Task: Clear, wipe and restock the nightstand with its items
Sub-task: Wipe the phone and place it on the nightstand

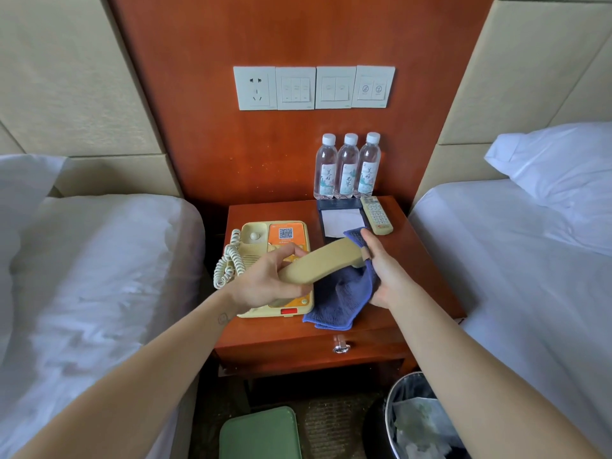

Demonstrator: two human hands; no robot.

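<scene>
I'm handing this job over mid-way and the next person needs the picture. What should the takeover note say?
Left hand: grips the handset, lifted off the telephone base.
Right hand: holds the blue cloth against the handset's far end.
On the nightstand: three water bottles, notepad and remote control at the back right.
Done: handset wipe under way; cannot tell if the top is wiped.
Left: likely replace the handset, clear, wipe, restock.

Single head-worn wide-angle view looking forward and down, hovering close above nightstand (424, 266), facing wood wall panel (298, 34); left bed (99, 276) and right bed (513, 260) filling side edges, floor (331, 422) showing at bottom.
</scene>
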